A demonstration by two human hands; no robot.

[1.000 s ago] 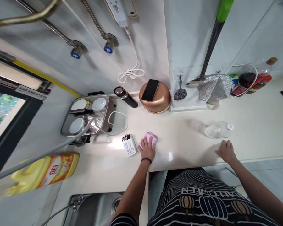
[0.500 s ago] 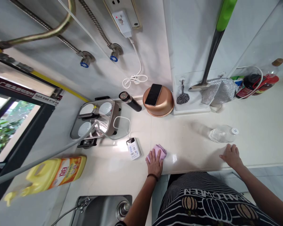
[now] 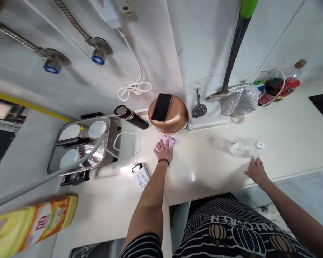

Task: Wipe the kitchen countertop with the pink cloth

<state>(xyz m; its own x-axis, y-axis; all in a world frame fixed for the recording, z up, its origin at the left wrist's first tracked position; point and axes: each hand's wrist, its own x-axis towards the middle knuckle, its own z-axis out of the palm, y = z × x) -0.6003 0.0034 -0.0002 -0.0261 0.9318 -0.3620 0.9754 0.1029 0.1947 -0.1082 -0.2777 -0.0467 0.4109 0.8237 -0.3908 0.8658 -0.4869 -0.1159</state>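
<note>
My left hand presses flat on a pink cloth on the pale countertop, just in front of an upturned copper bowl with a black phone lying on it. Its fingers lie spread over the cloth. My right hand rests open on the counter near the front edge, fingers flat, just below a clear plastic bottle lying on its side.
A glass-lidded cooker, a black flask and a white power bank sit at left. A yellow oil jug is at lower left. A scourer, ladle, mesh cloth and sauce bottles line the back wall.
My left hand has slid the pink cloth from near the counter's front edge back toward the copper bowl. My right hand stays beside the bottle. The view has shifted.
</note>
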